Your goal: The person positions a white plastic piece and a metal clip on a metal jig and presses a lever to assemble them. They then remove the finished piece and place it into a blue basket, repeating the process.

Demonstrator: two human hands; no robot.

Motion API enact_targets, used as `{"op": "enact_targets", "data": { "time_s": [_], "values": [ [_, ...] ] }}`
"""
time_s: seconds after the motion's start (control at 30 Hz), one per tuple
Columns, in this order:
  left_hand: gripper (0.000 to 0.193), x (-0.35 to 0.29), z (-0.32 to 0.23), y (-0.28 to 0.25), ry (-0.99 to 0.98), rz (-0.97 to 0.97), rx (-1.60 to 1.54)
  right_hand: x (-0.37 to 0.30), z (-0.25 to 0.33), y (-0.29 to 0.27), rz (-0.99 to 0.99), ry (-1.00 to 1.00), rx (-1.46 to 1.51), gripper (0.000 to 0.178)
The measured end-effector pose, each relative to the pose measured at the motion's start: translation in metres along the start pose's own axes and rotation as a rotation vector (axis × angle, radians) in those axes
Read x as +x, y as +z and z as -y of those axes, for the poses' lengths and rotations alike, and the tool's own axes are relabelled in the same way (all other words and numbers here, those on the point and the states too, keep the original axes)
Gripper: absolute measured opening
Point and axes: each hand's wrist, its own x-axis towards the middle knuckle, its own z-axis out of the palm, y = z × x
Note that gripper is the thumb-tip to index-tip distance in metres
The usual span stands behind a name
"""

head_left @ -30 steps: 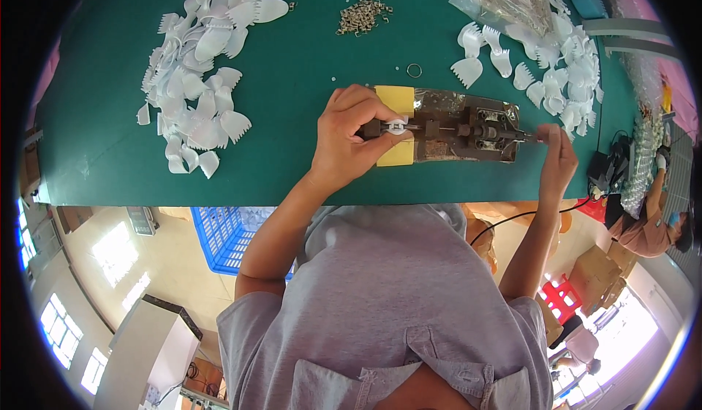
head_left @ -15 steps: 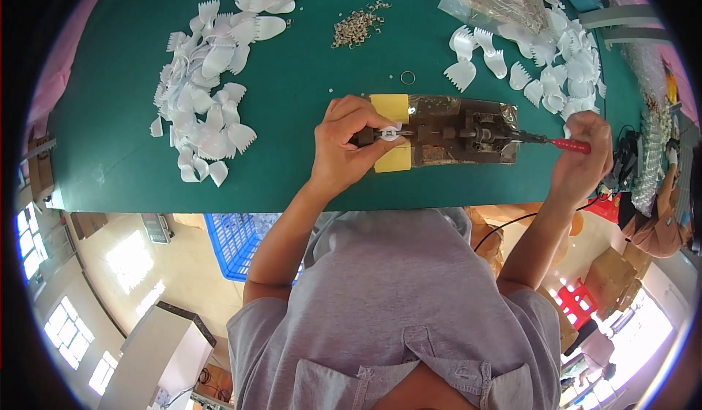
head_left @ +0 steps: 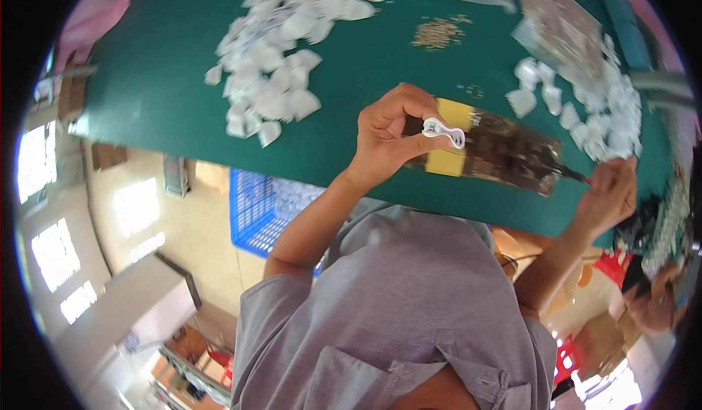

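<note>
White piece [head_left: 444, 132] turned — hourglass-shaped, smooth.

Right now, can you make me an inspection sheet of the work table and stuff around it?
Surface: green table.
Job's things: white plastic piece; dark metal fixture with yellow pad and handle.
Clutter: left pile of white parts, right pile of white parts, small metal bits, clear bags.
Hands: left hand pinches the white plastic piece between its fingers; right hand at the handle's end, grip blurred.
Cables: too blurred to tell for sure.
Surroundings: blue basket, bright windows, another person blurred at right.
</note>
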Motion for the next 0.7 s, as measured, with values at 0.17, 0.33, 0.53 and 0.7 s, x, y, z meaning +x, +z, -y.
{"op": "enact_targets", "data": {
  "time_s": [0.17,0.33,0.53,0.7],
  "values": [
    [0.033,-0.052,-0.113,-0.086,-0.136,0.316,0.596,0.016,-0.011,-0.025,0.058,0.078,0.052,0.033],
    [0.028,-0.098,-0.126,-0.113,-0.346,-0.379,1.099,0.026,-0.018,-0.033,0.071,0.172,0.145,0.031],
    [0.040,-0.032,-0.074,-0.114,-0.113,-0.179,1.431,0.016,-0.023,-0.046,-0.031,0.188,-0.017,0.028],
    [0.021,-0.030,-0.073,-0.122,0.007,-0.077,1.438,0.001,-0.025,-0.026,0.016,-0.069,-0.713,0.016]
  ]
}}
